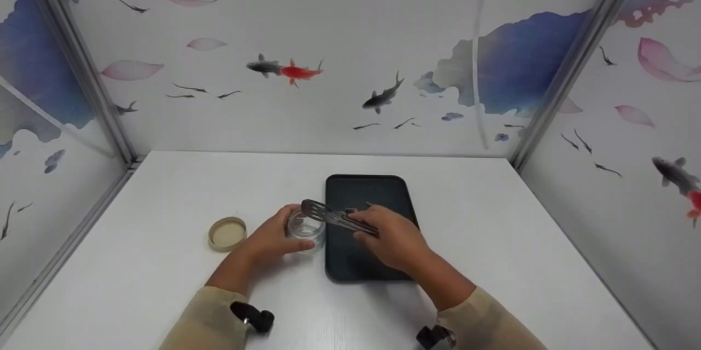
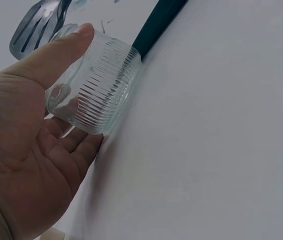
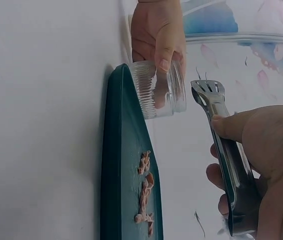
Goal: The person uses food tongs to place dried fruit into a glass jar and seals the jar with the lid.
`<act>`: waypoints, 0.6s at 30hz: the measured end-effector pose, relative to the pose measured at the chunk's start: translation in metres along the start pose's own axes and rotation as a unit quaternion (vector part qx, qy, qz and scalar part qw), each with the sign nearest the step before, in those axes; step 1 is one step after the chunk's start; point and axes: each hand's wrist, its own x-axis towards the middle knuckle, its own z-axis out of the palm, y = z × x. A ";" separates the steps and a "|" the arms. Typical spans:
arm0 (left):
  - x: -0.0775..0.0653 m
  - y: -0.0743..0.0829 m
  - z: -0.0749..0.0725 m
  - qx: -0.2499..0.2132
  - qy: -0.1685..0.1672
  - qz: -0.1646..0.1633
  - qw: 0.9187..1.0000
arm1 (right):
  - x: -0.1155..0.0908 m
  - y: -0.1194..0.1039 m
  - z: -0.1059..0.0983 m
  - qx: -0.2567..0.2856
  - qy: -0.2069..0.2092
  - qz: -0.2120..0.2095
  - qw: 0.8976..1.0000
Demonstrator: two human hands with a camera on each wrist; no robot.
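Jar (image 1: pixel 308 229): lower centre of frame. Lid (image 1: pixel 227 235): on table (image 1: pixel 137 273), left of jar. Tray (image 1: pixel 356 262): right of jar, small pieces (image 3: pixel 144 197) on it. Tongs (image 1: pixel 338 218): above tray.

In the head view, the right hand (image 1: pixel 391 237) hides part of the tray (image 1: pixel 353 259); the left wrist view crops the metal tongs (image 2: pixel 40 29); brownish scraps (image 3: pixel 145 194) are unidentifiable.
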 end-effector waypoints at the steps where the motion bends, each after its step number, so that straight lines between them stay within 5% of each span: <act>1: 0.000 0.000 0.000 -0.002 0.000 0.000 1.000 | 0.000 0.000 0.000 0.001 -0.001 0.001 1.000; 18: -0.001 0.000 0.000 -0.001 -0.005 0.017 1.000 | 0.000 0.004 0.005 -0.012 0.002 -0.005 1.000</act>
